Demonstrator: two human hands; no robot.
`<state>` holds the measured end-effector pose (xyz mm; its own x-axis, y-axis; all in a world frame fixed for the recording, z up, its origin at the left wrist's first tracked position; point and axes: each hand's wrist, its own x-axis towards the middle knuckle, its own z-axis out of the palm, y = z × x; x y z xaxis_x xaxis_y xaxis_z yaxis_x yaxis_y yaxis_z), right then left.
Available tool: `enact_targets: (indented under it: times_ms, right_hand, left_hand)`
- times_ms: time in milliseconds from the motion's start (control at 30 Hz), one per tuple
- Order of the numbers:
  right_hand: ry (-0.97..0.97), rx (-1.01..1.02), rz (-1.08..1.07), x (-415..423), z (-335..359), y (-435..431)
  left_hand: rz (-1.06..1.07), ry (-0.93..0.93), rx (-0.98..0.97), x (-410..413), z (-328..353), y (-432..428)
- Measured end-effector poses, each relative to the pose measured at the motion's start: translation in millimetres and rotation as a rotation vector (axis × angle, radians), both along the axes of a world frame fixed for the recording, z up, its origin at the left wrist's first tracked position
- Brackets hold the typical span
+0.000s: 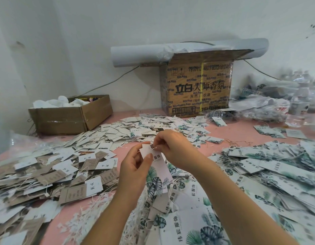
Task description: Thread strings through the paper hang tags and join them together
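Note:
My left hand [135, 167] holds a long white hang tag with green leaf print [157, 167] upright above the pink table, thumb pressed on its face, with smaller tags stacked behind its top. My right hand [172, 147] pinches at the tag's top end, where the hole is; a string there is too small to make out. Loose white strings [93, 211] lie in a heap below my wrists. Several leaf-print tags [188, 225] lie under my forearms.
Brown and white tags [47, 174] are piled at the left, small white tags [128, 131] behind, finished leaf tags [277, 170] at the right. A low cardboard box [70, 119] and a tall printed carton [197, 89] stand by the wall. Plastic bags [269, 99] lie at the far right.

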<state>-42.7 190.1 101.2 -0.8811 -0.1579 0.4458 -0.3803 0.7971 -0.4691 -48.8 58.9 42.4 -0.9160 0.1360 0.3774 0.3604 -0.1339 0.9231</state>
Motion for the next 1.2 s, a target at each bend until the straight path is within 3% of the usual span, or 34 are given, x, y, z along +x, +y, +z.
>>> enact_targets:
  times_ms: [867, 1200]
  right_hand:
    - [0.083, 0.040, -0.003, 0.9, -4.5, -6.5]
    - [0.037, -0.180, 0.093, 0.7, -6.9, -10.3]
  left_hand:
    - [0.077, 0.044, 0.026, 3.1, 4.2, -1.1]
    - [-0.084, -0.271, 0.359, -1.2, 7.8, -6.6]
